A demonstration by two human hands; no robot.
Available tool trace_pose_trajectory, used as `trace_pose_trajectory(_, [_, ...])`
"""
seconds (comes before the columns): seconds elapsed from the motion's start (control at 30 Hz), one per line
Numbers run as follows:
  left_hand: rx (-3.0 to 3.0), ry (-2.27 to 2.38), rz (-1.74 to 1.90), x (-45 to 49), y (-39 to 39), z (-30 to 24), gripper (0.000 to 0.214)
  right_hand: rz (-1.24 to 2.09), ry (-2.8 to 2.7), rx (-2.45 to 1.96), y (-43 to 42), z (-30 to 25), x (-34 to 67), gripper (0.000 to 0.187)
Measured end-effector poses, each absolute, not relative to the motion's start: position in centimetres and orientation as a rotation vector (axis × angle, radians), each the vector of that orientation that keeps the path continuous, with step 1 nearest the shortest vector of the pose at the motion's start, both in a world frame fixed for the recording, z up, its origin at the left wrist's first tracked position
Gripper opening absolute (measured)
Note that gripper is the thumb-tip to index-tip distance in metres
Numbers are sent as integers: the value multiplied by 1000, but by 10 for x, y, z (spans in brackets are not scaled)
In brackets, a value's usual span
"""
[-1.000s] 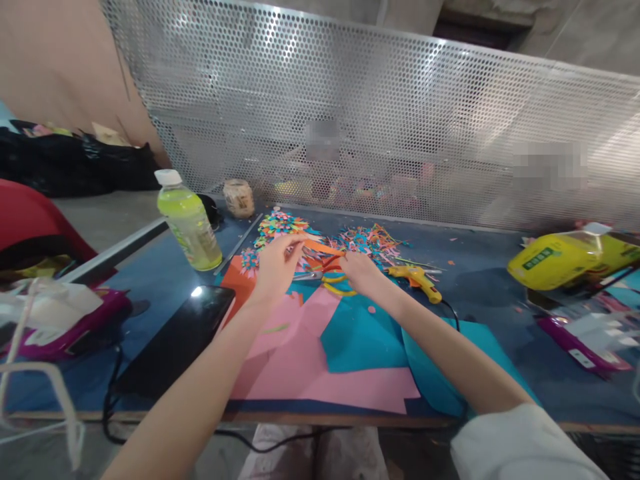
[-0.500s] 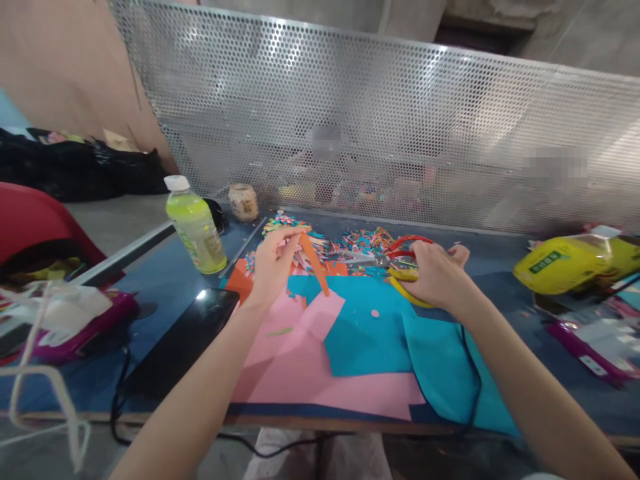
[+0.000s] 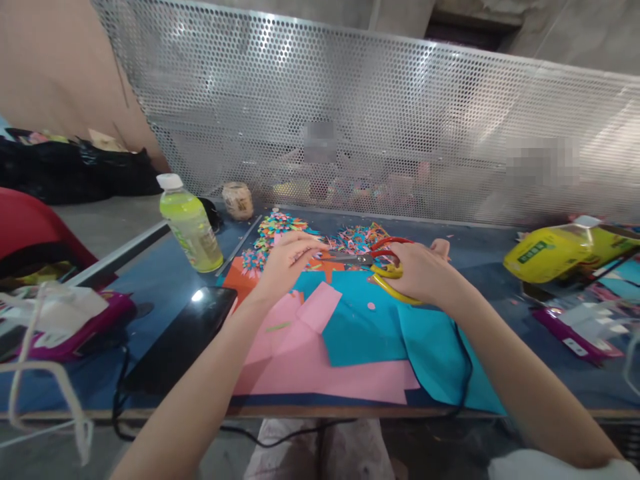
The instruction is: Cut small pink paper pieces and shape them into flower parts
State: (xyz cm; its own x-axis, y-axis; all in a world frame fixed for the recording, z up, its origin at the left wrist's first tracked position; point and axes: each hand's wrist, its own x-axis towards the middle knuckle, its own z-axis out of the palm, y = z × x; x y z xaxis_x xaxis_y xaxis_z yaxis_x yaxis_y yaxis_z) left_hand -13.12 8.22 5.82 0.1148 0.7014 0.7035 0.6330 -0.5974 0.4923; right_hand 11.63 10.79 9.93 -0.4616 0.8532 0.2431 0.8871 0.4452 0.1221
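Note:
My right hand (image 3: pixel 423 270) grips a pair of scissors (image 3: pixel 367 259) with one red and one yellow handle, the blades pointing left. The blade tips reach the fingers of my left hand (image 3: pixel 287 263), which are pinched together on an orange paper strip, mostly hidden behind them. Below both hands lie a small pink paper piece (image 3: pixel 320 307), a blue paper sheet (image 3: pixel 367 337) and a larger pink sheet (image 3: pixel 320 380). Orange paper (image 3: pixel 241 283) shows beside my left wrist. Beyond the hands are heaps of colourful paper cuttings (image 3: pixel 360 239) and fringed paper pieces (image 3: pixel 280 225).
A drink bottle (image 3: pixel 193 227) and a black phone (image 3: pixel 183 340) are on the left, a jar (image 3: pixel 237 201) farther back. To the right lie a yellow bottle (image 3: pixel 550 253) and a purple box (image 3: pixel 570 337). A perforated metal panel (image 3: pixel 350 120) borders the table's far side.
My left hand has moved right to the scissor tips, and the orange strip that hung down from it is now mostly out of sight. The scissors have shifted slightly left.

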Motion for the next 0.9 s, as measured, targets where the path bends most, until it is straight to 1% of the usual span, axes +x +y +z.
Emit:
trace_pose_trajectory(0.2, [2280, 1520, 1632, -136, 82, 57, 21, -428, -2536, -1622, 103, 103, 115, 52])
trace_pose_trajectory(0.33, [2319, 1477, 1596, -136, 83, 58, 22, -495, -2501, -1671, 105, 103, 116, 52])
trace_pose_trajectory(0.47, [2386, 1443, 1521, -134, 82, 58, 22, -463, -2522, -1647, 106, 102, 114, 53])
trace_pose_trajectory(0.63, [2335, 1599, 1622, -136, 82, 57, 22, -513, -2484, -1687, 102, 105, 113, 54])
trace_pose_trajectory(0.9, [2401, 1387, 1520, -131, 82, 57, 20, -433, -2500, -1650, 105, 106, 111, 54])
